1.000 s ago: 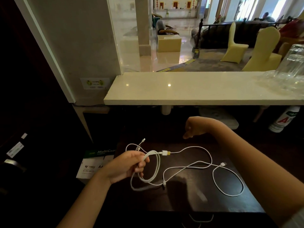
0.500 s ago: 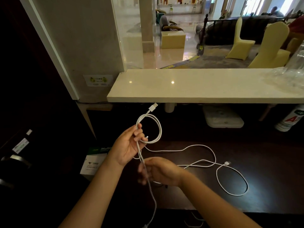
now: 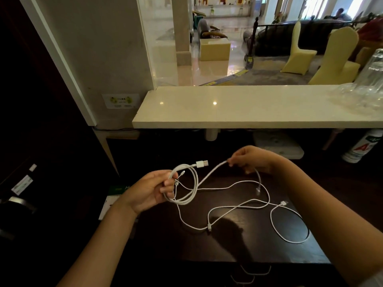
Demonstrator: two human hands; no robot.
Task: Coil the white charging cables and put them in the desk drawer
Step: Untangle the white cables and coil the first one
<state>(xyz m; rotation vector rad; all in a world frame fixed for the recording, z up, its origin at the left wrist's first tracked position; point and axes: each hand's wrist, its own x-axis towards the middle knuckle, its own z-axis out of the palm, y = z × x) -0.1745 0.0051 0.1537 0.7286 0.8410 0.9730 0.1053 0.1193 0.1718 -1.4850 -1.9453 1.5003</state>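
Observation:
My left hand (image 3: pixel 148 190) grips a part-wound coil of thick white charging cable (image 3: pixel 193 184), with its USB plug (image 3: pixel 201 163) sticking out to the right above the loops. My right hand (image 3: pixel 251 159) pinches the same cable's free run further right, held up above the dark desk (image 3: pixel 238 249). The cable's tail hangs from that hand with a small plug at its end. A thinner white cable (image 3: pixel 290 228) lies loose in open curves on the desk, one plug near the right. Wire drawer handles (image 3: pixel 256 271) show below the desk's front edge.
A pale stone counter (image 3: pixel 248 108) overhangs the back of the desk. Clear upturned glasses (image 3: pixel 371 79) stand at its right end. A white bottle (image 3: pixel 360 148) lies under the counter at right. A green and white box (image 3: pixel 116 195) sits left of the desk.
The coil in my left hand has gained loops and dropped lower. My right hand moved from low in front up and to the right, drawing the cable out.

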